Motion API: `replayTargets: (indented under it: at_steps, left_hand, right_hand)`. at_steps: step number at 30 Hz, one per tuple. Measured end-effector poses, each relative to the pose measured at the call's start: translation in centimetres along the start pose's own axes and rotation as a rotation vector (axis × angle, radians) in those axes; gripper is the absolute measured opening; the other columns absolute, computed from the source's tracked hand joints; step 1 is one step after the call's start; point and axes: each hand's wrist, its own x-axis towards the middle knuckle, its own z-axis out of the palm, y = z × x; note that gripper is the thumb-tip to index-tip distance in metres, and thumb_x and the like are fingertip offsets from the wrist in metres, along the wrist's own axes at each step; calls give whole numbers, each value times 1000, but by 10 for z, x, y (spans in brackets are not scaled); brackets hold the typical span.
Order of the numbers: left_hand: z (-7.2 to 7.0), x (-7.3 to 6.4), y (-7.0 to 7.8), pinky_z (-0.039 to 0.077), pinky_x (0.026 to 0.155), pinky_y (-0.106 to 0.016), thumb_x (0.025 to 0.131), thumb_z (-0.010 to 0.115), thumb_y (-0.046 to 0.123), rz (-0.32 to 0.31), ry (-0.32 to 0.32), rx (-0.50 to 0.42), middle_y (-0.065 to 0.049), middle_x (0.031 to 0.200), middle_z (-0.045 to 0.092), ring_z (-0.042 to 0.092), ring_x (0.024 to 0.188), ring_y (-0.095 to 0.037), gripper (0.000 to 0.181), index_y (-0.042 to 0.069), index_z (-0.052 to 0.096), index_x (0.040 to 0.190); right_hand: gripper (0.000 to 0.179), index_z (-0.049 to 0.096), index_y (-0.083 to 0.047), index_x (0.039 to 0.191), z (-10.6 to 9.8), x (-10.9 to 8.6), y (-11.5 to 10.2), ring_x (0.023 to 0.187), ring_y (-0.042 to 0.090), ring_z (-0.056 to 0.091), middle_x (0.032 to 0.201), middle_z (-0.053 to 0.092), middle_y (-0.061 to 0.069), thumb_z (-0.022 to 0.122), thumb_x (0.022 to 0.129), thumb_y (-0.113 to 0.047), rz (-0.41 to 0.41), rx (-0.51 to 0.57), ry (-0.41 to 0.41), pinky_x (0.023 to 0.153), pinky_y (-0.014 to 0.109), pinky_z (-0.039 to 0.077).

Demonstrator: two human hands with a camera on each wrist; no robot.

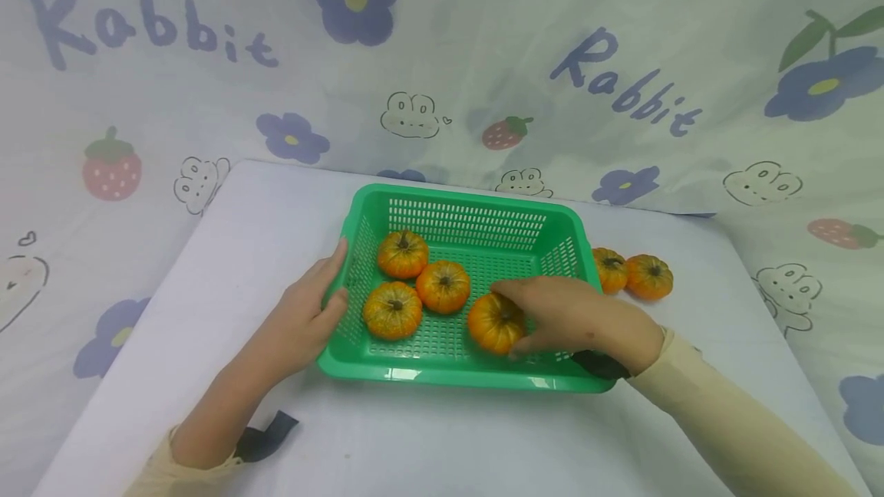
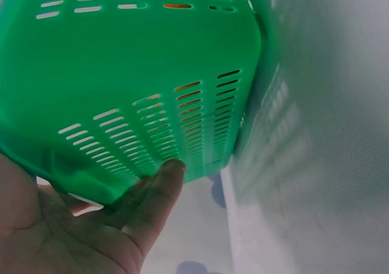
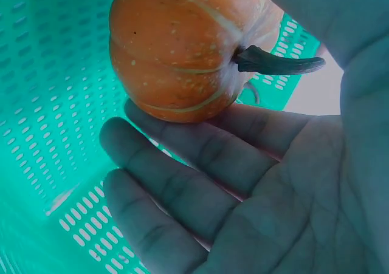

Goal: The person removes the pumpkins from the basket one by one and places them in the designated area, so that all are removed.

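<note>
A green plastic basket with slotted walls sits on the white-covered table. My left hand rests against the basket's left side. In the left wrist view its fingers lie fairly straight along the outside wall, below the rim. My right hand reaches into the basket and holds a small orange pumpkin between thumb and forefinger. The right wrist view shows the pumpkin's curved dark stem and the other fingers stretched out beneath it. Several more pumpkins lie in the basket's left half.
Two more pumpkins lie on the table just right of the basket. One is partly hidden behind the basket's rim. Behind the table hangs a pale cloth printed with rabbits, flowers and strawberries. A dark strap hangs by the left wrist.
</note>
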Motion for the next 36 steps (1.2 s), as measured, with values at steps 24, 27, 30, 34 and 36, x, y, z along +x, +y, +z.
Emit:
replayTargets:
  at_steps: [24,27,30,34,36]
  left_hand:
    - [-1,-1,1,52,97,-55,109,42,13,-8,-8,12,-24,159,40,58,116,-32,68,8,9,168]
    - [-1,-1,1,53,96,-54,109,42,12,-9,-7,10,-23,158,41,58,114,-31,68,8,9,168]
    - [-1,-1,2,53,96,-54,109,42,12,-10,-9,6,-23,158,41,58,114,-31,68,8,9,168]
    - [-1,-1,2,52,96,-54,109,42,13,-7,-9,6,-23,158,41,58,114,-31,68,8,8,168]
    - [-1,-1,3,52,97,-54,109,42,13,-8,-8,8,-23,158,41,58,115,-31,68,8,8,168]
  right_hand:
    - [84,53,-7,151,-14,-46,15,128,31,60,146,60,8,86,85,-47,97,13,81,103,54,51]
    - [85,52,-6,151,-13,-53,17,126,31,62,147,60,8,86,85,-47,109,4,97,102,53,52]
    - [86,52,-5,151,-14,-59,20,123,31,63,145,61,9,86,84,-48,118,-1,118,100,53,53]
    - [88,52,-4,151,-15,-66,21,122,32,64,144,62,10,86,84,-50,133,-3,137,98,54,54]
    - [90,51,-4,152,-16,-69,21,123,33,63,144,62,11,85,84,-51,142,-8,145,98,55,53]
